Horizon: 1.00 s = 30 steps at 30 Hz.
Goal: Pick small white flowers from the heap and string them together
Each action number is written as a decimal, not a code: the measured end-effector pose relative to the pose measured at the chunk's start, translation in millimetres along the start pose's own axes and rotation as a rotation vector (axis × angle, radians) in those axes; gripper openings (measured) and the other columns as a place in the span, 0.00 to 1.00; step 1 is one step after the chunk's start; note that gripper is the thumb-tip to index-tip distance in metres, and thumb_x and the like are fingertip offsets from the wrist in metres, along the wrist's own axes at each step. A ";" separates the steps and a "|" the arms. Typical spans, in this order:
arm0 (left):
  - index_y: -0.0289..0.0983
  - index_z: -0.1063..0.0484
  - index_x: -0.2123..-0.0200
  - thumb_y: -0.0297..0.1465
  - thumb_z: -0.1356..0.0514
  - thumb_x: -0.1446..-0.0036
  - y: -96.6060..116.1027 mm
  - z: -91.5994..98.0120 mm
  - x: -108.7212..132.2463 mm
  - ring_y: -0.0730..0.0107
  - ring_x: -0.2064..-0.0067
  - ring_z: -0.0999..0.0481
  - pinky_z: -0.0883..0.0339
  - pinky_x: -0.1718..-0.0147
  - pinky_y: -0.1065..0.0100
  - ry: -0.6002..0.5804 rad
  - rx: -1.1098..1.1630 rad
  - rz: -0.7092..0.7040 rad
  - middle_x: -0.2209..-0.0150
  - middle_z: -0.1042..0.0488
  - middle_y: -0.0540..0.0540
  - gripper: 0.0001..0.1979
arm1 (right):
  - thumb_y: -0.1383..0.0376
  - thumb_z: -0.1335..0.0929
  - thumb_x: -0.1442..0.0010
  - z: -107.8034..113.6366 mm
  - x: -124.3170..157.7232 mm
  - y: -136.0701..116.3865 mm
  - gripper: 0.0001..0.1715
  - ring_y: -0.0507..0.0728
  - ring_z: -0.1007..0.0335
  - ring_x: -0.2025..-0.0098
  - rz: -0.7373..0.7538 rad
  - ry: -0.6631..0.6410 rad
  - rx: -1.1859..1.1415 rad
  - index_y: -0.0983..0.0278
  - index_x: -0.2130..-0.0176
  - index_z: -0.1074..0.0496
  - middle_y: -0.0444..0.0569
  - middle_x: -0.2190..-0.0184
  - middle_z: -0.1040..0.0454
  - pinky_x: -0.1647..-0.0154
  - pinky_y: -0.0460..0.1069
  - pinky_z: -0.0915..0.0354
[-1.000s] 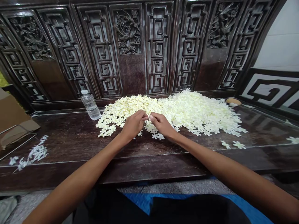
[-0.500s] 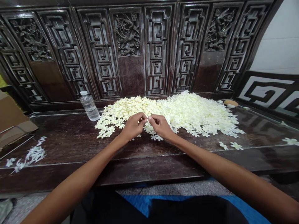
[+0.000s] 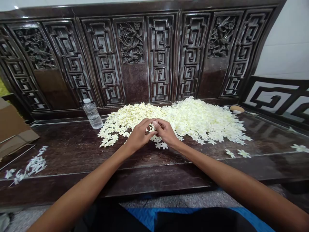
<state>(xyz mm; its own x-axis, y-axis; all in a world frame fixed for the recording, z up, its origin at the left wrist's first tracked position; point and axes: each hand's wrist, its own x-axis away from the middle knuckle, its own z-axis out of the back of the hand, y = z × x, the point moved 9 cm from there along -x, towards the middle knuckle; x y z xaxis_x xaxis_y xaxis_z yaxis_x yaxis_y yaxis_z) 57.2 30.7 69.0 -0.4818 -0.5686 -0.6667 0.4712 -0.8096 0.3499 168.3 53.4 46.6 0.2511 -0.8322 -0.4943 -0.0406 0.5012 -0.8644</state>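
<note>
My left hand is curved, its thumb and forefinger apart with a gap between them. Their tips reach against my right hand, whose thumb and forefinger are pinched together. Whatever lies in that pinch is too small and covered to make out. Both hands are just above the front of a wide heap of artificial-looking flowers: cream-yellow blossoms on the left and paler white-green blossoms on the right. A few loose white flowers lie on the dark wooden bench seat below my hands.
A clear plastic bottle stands left of the heap. Farther left are thin white pieces and a cardboard box. Single flowers and a tan oval object lie to the right. The carved backrest rises behind.
My left thumb has moved down and away from its forefinger, widening the gap. My right hand stays pinched in nearly the same place. The view has tilted slightly upward.
</note>
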 end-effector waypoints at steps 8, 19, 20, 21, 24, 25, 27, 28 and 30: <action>0.37 0.30 0.37 0.33 0.40 0.30 4.1 8.2 1.4 0.64 0.59 0.25 0.29 0.58 0.63 0.054 -0.079 -0.084 0.54 0.24 0.41 0.20 | 0.42 0.30 0.36 -6.0 -2.6 3.7 0.26 0.49 0.52 0.79 -0.043 -0.059 -0.159 0.61 0.66 0.33 0.38 0.78 0.44 0.78 0.47 0.52; 0.38 0.27 0.39 0.32 0.43 0.28 14.1 15.1 2.0 0.61 0.52 0.22 0.27 0.53 0.61 0.118 -0.113 -0.158 0.51 0.21 0.38 0.18 | 0.43 0.29 0.36 -4.2 -3.7 13.2 0.27 0.47 0.53 0.80 -0.081 -0.046 -0.250 0.61 0.69 0.37 0.36 0.79 0.46 0.78 0.46 0.53; 0.38 0.26 0.40 0.32 0.43 0.28 14.7 16.9 2.1 0.61 0.53 0.21 0.27 0.54 0.62 0.133 -0.112 -0.164 0.52 0.21 0.38 0.17 | 0.44 0.28 0.36 -3.5 -3.9 13.7 0.27 0.47 0.52 0.80 -0.081 -0.047 -0.249 0.61 0.69 0.37 0.36 0.79 0.46 0.78 0.46 0.53; 0.38 0.24 0.41 0.31 0.43 0.28 15.2 18.8 2.3 0.62 0.54 0.21 0.27 0.55 0.63 0.149 -0.109 -0.170 0.53 0.20 0.39 0.17 | 0.44 0.28 0.36 -2.6 -4.0 13.7 0.27 0.47 0.52 0.80 -0.078 -0.049 -0.247 0.61 0.69 0.37 0.36 0.79 0.45 0.78 0.46 0.53; 0.39 0.21 0.45 0.30 0.42 0.29 15.6 23.2 3.1 0.65 0.57 0.20 0.27 0.59 0.65 0.180 -0.102 -0.184 0.57 0.19 0.41 0.14 | 0.45 0.28 0.36 -1.5 -4.1 12.3 0.25 0.47 0.51 0.80 -0.070 -0.071 -0.212 0.61 0.68 0.35 0.36 0.80 0.44 0.79 0.46 0.52; 0.39 0.20 0.46 0.30 0.42 0.29 15.0 24.0 3.4 0.65 0.59 0.20 0.27 0.60 0.66 0.184 -0.102 -0.186 0.58 0.18 0.41 0.14 | 0.44 0.28 0.36 -1.7 -4.0 12.2 0.26 0.47 0.50 0.80 -0.073 -0.082 -0.194 0.61 0.67 0.35 0.36 0.80 0.43 0.79 0.46 0.51; 0.39 0.19 0.48 0.30 0.42 0.30 12.8 24.8 4.3 0.67 0.61 0.20 0.27 0.62 0.66 0.191 -0.110 -0.189 0.60 0.18 0.42 0.13 | 0.43 0.29 0.36 -3.5 -3.7 12.5 0.26 0.48 0.48 0.80 -0.078 -0.114 -0.160 0.61 0.67 0.35 0.37 0.79 0.41 0.79 0.46 0.50; 0.38 0.19 0.49 0.29 0.42 0.30 11.6 24.7 4.7 0.67 0.61 0.21 0.28 0.63 0.67 0.191 -0.116 -0.193 0.61 0.18 0.42 0.13 | 0.42 0.30 0.35 -4.9 -3.5 12.9 0.27 0.48 0.48 0.80 -0.080 -0.132 -0.145 0.61 0.66 0.35 0.37 0.78 0.40 0.79 0.46 0.50; 0.39 0.19 0.50 0.28 0.43 0.30 8.7 24.0 5.5 0.68 0.63 0.21 0.28 0.64 0.67 0.185 -0.128 -0.204 0.62 0.18 0.43 0.13 | 0.41 0.32 0.34 -7.8 -3.0 13.9 0.27 0.48 0.47 0.80 -0.084 -0.163 -0.126 0.61 0.65 0.35 0.37 0.78 0.40 0.80 0.46 0.50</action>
<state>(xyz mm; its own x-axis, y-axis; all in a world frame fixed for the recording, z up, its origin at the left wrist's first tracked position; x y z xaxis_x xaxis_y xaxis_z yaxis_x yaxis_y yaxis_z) 40.9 16.9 84.2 -0.4388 -0.3508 -0.8273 0.4736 -0.8727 0.1188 159.4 61.0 35.3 0.4117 -0.8151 -0.4077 -0.1309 0.3898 -0.9115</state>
